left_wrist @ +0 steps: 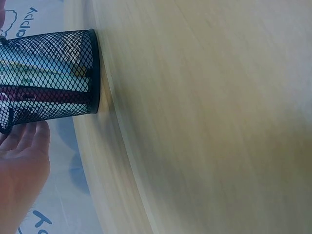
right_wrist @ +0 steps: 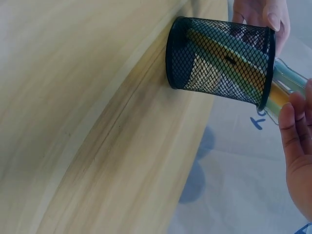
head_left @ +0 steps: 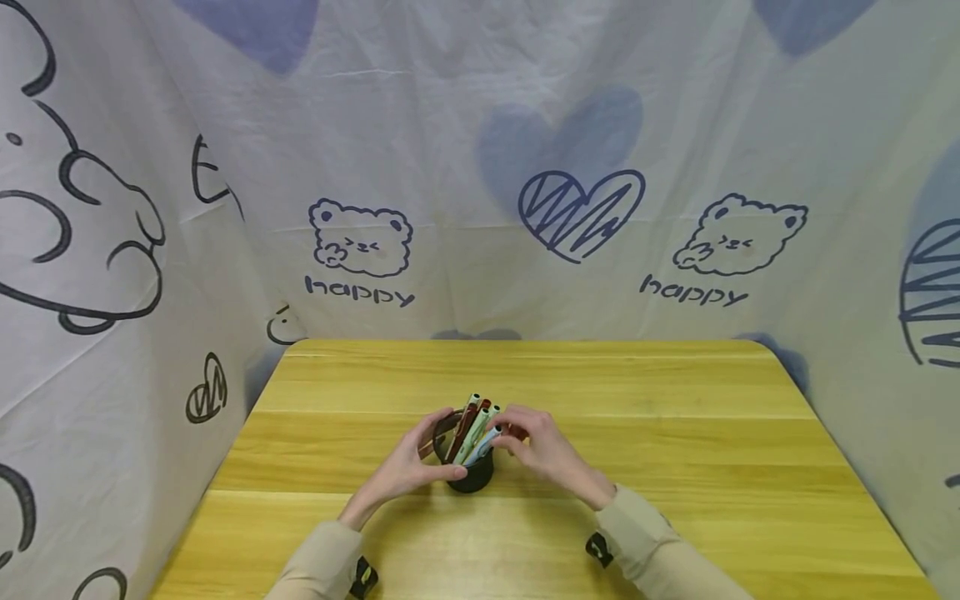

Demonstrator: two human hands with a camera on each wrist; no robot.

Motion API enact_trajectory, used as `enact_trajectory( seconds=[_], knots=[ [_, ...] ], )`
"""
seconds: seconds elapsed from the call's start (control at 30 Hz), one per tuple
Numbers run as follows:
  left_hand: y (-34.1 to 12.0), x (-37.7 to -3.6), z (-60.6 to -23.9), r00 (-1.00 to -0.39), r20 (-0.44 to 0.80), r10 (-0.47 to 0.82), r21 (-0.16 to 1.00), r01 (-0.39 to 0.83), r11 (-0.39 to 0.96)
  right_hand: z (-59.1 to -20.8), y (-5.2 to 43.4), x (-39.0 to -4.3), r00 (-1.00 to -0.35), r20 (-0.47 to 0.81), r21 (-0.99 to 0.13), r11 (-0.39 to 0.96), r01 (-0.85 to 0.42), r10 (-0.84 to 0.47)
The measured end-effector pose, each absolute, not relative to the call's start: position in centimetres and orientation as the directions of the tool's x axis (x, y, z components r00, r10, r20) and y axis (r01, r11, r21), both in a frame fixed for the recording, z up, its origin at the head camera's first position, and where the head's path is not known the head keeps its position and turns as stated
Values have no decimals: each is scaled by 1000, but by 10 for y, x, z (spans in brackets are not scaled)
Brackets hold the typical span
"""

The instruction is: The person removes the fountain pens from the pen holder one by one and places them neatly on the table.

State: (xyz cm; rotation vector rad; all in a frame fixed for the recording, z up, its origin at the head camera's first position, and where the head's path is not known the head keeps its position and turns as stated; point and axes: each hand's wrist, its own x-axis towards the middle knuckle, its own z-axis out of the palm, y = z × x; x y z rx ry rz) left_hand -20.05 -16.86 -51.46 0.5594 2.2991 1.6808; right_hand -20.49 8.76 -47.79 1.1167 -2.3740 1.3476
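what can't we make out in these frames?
- Pen count in the cup: head view, too small, and the right hand covers some tops.
- Pens' type: left wrist view, behind the mesh; tops cut off by the edge.
- Left hand grip on the cup: head view too small; left wrist view shows only part of the palm.
- Right fingertips: right wrist view, whether they pinch a pen is unclear.

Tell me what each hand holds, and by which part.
The left hand grips the black mesh pen cup by its side wall. The right hand touches the pens near their tops; a firm grip cannot be told.
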Motion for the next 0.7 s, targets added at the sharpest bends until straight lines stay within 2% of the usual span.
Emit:
enact_trajectory(
  seconds=[0.23, 0.4, 0.53, 0.7],
  knots=[
    [-169, -201, -516, -899, 43, 437, 953, 167, 251, -477, 91, -205, -698, 553, -645, 297, -704, -455],
    [-169, -202, -515, -897, 49, 439, 956, 170, 240, -476, 94, -205, -748, 527, -698, 296, -652, -403],
    [-168, -202, -515, -898, 46, 437, 956, 167, 242, -476, 96, -204, -779, 516, -752, 247, -611, -356],
    [-168, -201, -515, -902, 33, 432, 955, 155, 251, -482, 98, -204, -774, 556, -775, 147, -615, -305]
  ],
)
